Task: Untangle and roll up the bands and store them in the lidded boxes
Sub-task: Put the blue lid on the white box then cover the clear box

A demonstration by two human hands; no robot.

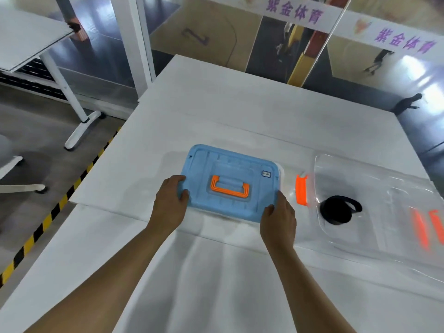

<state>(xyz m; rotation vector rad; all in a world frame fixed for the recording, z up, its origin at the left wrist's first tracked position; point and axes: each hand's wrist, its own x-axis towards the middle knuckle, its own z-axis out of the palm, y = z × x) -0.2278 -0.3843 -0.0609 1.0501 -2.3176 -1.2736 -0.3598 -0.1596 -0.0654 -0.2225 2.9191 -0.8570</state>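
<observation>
A box with a blue lid (230,169) and an orange handle (229,187) stands on the white table (216,111). My left hand (169,201) grips the lid's near left corner, thumb on top. My right hand (278,219) grips its near right corner. To the right stands a clear open box (374,179) with an orange latch (301,189) on its left wall. A rolled black band (336,210) lies inside it.
Blurred orange strips (426,228) show at the clear box's right side. The table's left edge drops to a floor with yellow-black tape (48,219). Another white table (26,37) stands far left. A glass wall (264,32) runs behind the table.
</observation>
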